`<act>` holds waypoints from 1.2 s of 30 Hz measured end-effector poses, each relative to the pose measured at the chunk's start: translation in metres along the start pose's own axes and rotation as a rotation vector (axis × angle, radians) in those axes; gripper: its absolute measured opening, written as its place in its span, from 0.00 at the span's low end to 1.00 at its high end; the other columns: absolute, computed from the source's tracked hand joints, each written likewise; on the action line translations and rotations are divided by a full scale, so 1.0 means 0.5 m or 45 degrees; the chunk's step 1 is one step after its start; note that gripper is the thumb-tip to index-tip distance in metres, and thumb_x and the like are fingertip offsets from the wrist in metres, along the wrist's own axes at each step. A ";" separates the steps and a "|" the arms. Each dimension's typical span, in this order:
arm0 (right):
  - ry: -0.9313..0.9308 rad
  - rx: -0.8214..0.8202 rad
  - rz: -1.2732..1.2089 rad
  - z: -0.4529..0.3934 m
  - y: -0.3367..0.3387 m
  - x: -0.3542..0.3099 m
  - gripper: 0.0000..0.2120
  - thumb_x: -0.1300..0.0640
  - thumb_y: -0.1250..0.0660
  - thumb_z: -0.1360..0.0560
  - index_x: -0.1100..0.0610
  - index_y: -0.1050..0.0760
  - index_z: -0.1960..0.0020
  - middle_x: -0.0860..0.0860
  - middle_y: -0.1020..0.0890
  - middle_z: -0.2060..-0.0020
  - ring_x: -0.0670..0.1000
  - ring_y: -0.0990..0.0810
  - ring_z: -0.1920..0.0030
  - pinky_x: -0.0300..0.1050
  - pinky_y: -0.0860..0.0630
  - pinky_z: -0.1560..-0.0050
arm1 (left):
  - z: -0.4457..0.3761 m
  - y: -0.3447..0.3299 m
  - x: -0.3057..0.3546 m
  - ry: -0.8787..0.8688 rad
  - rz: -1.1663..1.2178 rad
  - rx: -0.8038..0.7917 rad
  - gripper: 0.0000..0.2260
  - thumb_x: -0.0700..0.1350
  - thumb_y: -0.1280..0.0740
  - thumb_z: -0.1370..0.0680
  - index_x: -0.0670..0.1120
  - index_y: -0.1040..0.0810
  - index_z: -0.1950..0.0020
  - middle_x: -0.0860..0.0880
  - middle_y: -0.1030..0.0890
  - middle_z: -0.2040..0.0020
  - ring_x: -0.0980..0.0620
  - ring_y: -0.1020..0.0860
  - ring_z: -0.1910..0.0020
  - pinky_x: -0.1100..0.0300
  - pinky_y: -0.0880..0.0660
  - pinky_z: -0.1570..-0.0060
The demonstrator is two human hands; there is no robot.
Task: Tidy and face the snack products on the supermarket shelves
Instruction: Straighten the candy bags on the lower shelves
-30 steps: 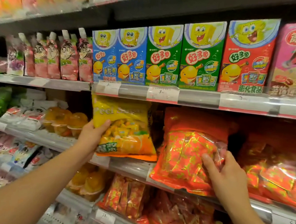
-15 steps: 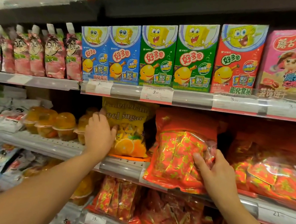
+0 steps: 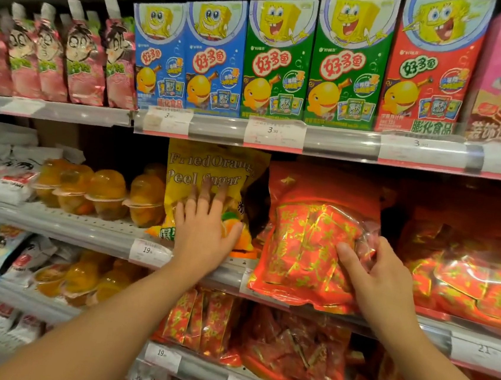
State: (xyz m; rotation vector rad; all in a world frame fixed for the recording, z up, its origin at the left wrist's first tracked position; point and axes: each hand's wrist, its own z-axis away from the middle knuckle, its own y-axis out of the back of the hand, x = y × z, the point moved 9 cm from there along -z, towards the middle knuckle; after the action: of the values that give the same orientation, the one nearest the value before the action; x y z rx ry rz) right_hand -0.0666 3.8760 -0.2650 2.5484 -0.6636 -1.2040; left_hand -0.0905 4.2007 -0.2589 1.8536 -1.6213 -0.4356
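Note:
A yellow bag of orange peel sugar [image 3: 214,167] stands upright on the middle shelf [image 3: 90,228], its front facing out. My left hand [image 3: 204,231] lies flat against the bag's lower front, fingers spread. Right of it leans a red and gold candy bag [image 3: 308,245], its bottom edge hanging over the shelf lip. My right hand [image 3: 373,277] grips that bag at its lower right side, thumb on the front and fingers behind.
Blue, green and red cartoon snack boxes [image 3: 278,59] line the shelf above, with pink pouches [image 3: 80,57] to their left. Orange jelly cups [image 3: 100,192] sit left of the yellow bag. More red bags [image 3: 466,274] fill the right; further red packs [image 3: 288,348] lie below.
The yellow bag went from tilted forward off the shelf to upright and pushed back. My left hand moved from its left edge to flat on its front. My right hand kept hold of the red bag.

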 end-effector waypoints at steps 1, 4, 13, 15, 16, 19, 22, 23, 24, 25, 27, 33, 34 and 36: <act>0.005 -0.005 0.000 0.001 0.000 -0.001 0.18 0.35 0.34 0.25 0.49 0.32 0.57 0.47 0.22 0.65 0.49 0.22 0.63 0.46 0.32 0.65 | -0.003 -0.009 -0.001 -0.008 0.002 -0.033 0.37 0.68 0.46 0.23 0.53 0.46 0.17 0.44 0.47 0.17 0.39 0.48 0.19 0.39 0.44 0.23; 0.005 -0.009 -0.001 0.001 0.002 -0.001 0.18 0.35 0.34 0.25 0.49 0.32 0.57 0.47 0.22 0.65 0.49 0.22 0.62 0.49 0.32 0.63 | -0.010 -0.018 -0.011 -0.053 0.041 -0.104 0.41 0.72 0.48 0.25 0.55 0.50 0.17 0.45 0.49 0.16 0.39 0.50 0.18 0.39 0.45 0.23; -0.041 -0.027 0.078 0.001 0.005 0.002 0.25 0.29 0.37 0.26 0.51 0.31 0.49 0.47 0.20 0.61 0.56 0.19 0.56 0.57 0.22 0.54 | -0.017 0.002 0.005 -0.124 -0.242 -0.454 0.40 0.70 0.44 0.21 0.57 0.57 0.17 0.45 0.54 0.16 0.37 0.51 0.18 0.39 0.45 0.23; -0.020 -0.066 0.078 0.005 0.011 -0.020 0.27 0.28 0.38 0.27 0.51 0.30 0.47 0.48 0.19 0.60 0.56 0.18 0.55 0.57 0.22 0.53 | -0.014 0.030 0.018 -0.139 -0.356 -0.472 0.38 0.68 0.41 0.21 0.54 0.51 0.17 0.42 0.47 0.17 0.37 0.46 0.20 0.38 0.42 0.24; 0.005 -0.072 0.057 0.009 0.018 -0.034 0.26 0.29 0.38 0.27 0.51 0.30 0.47 0.47 0.19 0.61 0.56 0.18 0.56 0.56 0.22 0.54 | -0.010 0.050 0.034 -0.169 -0.353 -0.417 0.35 0.65 0.41 0.21 0.52 0.45 0.18 0.40 0.40 0.20 0.36 0.42 0.22 0.38 0.39 0.26; 0.124 0.027 0.087 0.032 0.089 -0.085 0.17 0.36 0.33 0.27 0.49 0.30 0.53 0.47 0.21 0.67 0.53 0.21 0.63 0.54 0.24 0.60 | 0.015 0.102 0.123 -0.351 -0.059 -0.169 0.33 0.61 0.45 0.25 0.43 0.31 0.25 0.37 0.28 0.29 0.33 0.32 0.30 0.36 0.30 0.32; 0.157 0.181 0.121 0.085 0.221 -0.074 0.14 0.40 0.31 0.27 0.50 0.27 0.56 0.46 0.21 0.68 0.47 0.23 0.65 0.49 0.29 0.61 | 0.088 0.071 0.250 -0.607 0.192 -0.235 0.34 0.62 0.47 0.22 0.46 0.33 0.21 0.42 0.36 0.20 0.36 0.39 0.21 0.38 0.37 0.26; 0.137 0.203 0.087 0.104 0.265 -0.051 0.13 0.42 0.29 0.27 0.51 0.26 0.56 0.45 0.21 0.68 0.45 0.24 0.65 0.45 0.30 0.62 | 0.115 0.041 0.281 -0.670 0.204 -0.312 0.34 0.64 0.49 0.22 0.49 0.39 0.18 0.45 0.42 0.17 0.39 0.45 0.19 0.39 0.41 0.24; 0.102 0.207 0.059 0.120 0.305 -0.019 0.12 0.43 0.28 0.26 0.51 0.24 0.55 0.44 0.21 0.68 0.45 0.25 0.65 0.42 0.31 0.63 | 0.142 0.004 0.302 -0.715 0.167 -0.395 0.35 0.67 0.52 0.21 0.53 0.46 0.16 0.48 0.49 0.16 0.42 0.50 0.18 0.41 0.45 0.23; 0.068 0.203 0.035 0.132 0.340 0.010 0.11 0.46 0.26 0.25 0.51 0.23 0.55 0.46 0.21 0.67 0.46 0.25 0.66 0.42 0.30 0.64 | 0.161 -0.026 0.313 -0.741 0.097 -0.440 0.36 0.69 0.55 0.21 0.55 0.53 0.16 0.50 0.53 0.16 0.43 0.53 0.17 0.44 0.48 0.22; 0.010 0.214 0.039 0.145 0.407 0.073 0.11 0.52 0.24 0.25 0.56 0.23 0.54 0.46 0.20 0.67 0.49 0.25 0.68 0.45 0.28 0.63 | 0.174 -0.060 0.312 -0.729 0.011 -0.408 0.38 0.72 0.58 0.21 0.53 0.54 0.16 0.49 0.51 0.16 0.43 0.50 0.17 0.46 0.48 0.23; -0.182 0.412 -0.004 0.163 0.579 0.242 0.23 0.39 0.25 0.27 0.58 0.25 0.53 0.58 0.28 0.69 0.57 0.27 0.68 0.67 0.24 0.63 | 0.170 -0.072 0.307 -0.698 0.042 -0.442 0.38 0.72 0.55 0.21 0.54 0.51 0.16 0.50 0.47 0.16 0.46 0.48 0.18 0.45 0.40 0.25; -0.213 0.420 -0.041 0.164 0.588 0.260 0.24 0.37 0.25 0.28 0.57 0.25 0.53 0.61 0.28 0.67 0.60 0.26 0.68 0.69 0.23 0.64 | 0.168 -0.073 0.306 -0.698 0.034 -0.456 0.38 0.72 0.55 0.21 0.54 0.51 0.16 0.50 0.46 0.17 0.45 0.46 0.18 0.45 0.39 0.25; -0.248 0.396 -0.133 0.164 0.587 0.294 0.28 0.32 0.26 0.30 0.57 0.27 0.54 0.65 0.28 0.65 0.62 0.26 0.67 0.63 0.26 0.66 | 0.165 -0.073 0.304 -0.677 0.009 -0.494 0.39 0.74 0.56 0.22 0.54 0.50 0.16 0.50 0.44 0.17 0.45 0.44 0.19 0.45 0.38 0.27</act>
State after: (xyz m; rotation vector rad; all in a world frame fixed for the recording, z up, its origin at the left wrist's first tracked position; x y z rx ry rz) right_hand -0.1355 3.5461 -0.2967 2.7685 -0.8279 -1.5040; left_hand -0.0853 4.0350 -0.3203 1.5086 -1.7114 -1.2283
